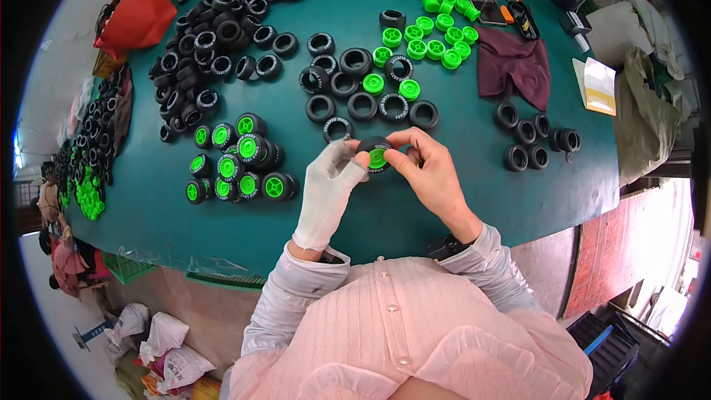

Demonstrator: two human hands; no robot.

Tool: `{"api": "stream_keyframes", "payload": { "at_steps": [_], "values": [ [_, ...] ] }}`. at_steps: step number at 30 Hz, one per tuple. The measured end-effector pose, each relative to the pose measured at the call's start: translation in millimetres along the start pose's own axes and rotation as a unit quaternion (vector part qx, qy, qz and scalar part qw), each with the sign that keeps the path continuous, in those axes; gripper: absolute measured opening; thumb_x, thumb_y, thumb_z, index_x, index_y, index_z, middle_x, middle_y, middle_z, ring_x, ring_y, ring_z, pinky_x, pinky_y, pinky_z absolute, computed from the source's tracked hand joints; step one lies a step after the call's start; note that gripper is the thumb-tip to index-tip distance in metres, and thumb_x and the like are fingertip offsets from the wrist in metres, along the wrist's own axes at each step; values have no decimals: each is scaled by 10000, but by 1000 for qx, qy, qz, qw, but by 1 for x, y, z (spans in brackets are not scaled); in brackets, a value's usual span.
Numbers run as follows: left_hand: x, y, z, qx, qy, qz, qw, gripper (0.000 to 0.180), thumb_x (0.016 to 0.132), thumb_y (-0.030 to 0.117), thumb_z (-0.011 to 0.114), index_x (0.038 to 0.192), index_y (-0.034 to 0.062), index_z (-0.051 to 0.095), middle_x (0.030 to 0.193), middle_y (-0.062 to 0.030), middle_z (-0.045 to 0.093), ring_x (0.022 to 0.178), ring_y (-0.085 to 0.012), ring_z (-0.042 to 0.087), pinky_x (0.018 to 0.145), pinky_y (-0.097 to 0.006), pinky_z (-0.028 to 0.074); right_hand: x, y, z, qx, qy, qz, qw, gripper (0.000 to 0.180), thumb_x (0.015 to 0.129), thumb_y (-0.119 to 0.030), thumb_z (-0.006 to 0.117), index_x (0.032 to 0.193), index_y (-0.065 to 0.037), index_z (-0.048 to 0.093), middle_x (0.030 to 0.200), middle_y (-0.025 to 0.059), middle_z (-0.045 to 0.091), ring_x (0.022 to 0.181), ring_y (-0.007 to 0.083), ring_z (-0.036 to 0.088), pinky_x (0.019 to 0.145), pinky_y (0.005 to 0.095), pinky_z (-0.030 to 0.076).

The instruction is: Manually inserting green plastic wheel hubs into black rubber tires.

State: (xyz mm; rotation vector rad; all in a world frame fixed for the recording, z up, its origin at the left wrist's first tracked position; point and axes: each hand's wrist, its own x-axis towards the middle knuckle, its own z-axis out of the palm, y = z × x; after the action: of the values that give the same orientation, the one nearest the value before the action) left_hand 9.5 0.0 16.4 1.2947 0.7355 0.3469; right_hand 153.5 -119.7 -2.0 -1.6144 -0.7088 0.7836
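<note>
Between both hands, above the near part of the table, is a toy wheel (378, 158): a black rubber tyre with a bright green rim in it. My left hand (328, 194), in a white glove with bare fingertips, grips its left side. On the other side, the thumb and fingers of my right hand (438, 180) press on it. Something thin and dark shows by the right fingers, too small to name. Just beyond the hands lie loose black tyres (362, 106) and a few green rims (409, 89). Tyres with green rims fitted form a pile (229, 168) to the left.
A large heap of black tyres (178, 78) covers the far left. Many green rims (435, 50) lie at the back. To the right are a maroon cloth (511, 67), several tyres (525, 131) and a booklet (597, 87). A red bag (137, 15) stands at the far left edge.
</note>
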Motion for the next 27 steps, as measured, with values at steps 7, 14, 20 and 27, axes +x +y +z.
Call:
{"api": "stream_keyframes", "payload": {
  "at_steps": [7,14,20,27],
  "values": [
    [-1,11,0,7,-22,-18,1000,380,1029,224,648,1253,-80,602,1038,-85,698,855,-146,684,775,-272,543,0,0,1,66,-3,27,997,184,959,-133,721,1063,15,688,840,-34,647,641,19,423,578,234,366],
    [1,-8,4,-73,15,-41,996,355,1042,222,623,1241,-71,605,1094,-76,675,940,-152,682,819,-300,571,9,5,5,75,-27,78,994,160,969,-123,703,1040,19,684,877,-10,646,690,50,482,624,257,409],
    [-2,-1,0,-31,-34,-28,999,336,1018,152,609,1267,-73,592,1109,-90,676,990,-168,682,863,-313,575,0,5,-7,-26,-28,1,999,213,971,-148,705,1106,14,676,1031,2,645,672,37,445,621,236,403],
    [-2,9,0,-51,-56,-55,996,367,1016,176,641,1269,-87,592,1077,-107,693,906,-148,686,847,-292,561,0,2,-13,39,-60,69,995,291,971,-180,724,1192,3,676,991,0,675,677,27,458,639,227,417]
  ]
}}
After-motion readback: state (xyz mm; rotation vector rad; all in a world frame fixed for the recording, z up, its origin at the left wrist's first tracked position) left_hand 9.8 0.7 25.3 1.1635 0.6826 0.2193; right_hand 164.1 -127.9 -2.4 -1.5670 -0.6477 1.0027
